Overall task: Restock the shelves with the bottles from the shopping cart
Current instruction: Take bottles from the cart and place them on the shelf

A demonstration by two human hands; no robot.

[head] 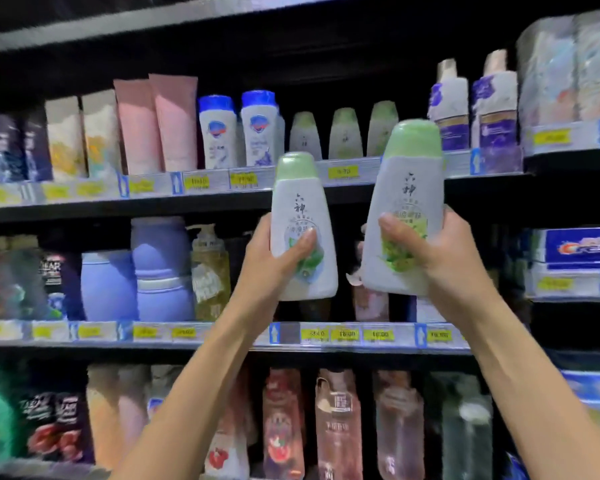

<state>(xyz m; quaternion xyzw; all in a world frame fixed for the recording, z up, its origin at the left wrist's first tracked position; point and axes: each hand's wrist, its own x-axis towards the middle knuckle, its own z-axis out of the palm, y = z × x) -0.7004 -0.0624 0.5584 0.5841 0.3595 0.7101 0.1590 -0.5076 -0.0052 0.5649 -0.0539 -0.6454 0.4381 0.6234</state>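
Dark supermarket shelving fills our view, stocked in tiers and edged with yellow price tags (pixel 343 172). Nearest to us, our left hand (pixel 274 258) wraps the lower body of a white plastic bottle with a pale green cap (pixel 302 226), thumb across its label, and our right hand (pixel 430 251) clasps a matching, slightly larger-looking white bottle with a green cap (pixel 406 209) the same way. We hold both low on the body and upright, caps up and labels toward us, probably so they can go onto the shelf facing out.

Both bottles are raised in front of the upper shelf ledge (pixel 222 202), not yet resting on it. Beyond them stands a row of three like green-capped bottles (pixel 343 135), set back from the shelf edge, so we judge that the open space before them is where ours belong. Farther left stand blue-capped white bottles (pixel 238 131) and pink tubes (pixel 156 123). We see no shopping cart here.
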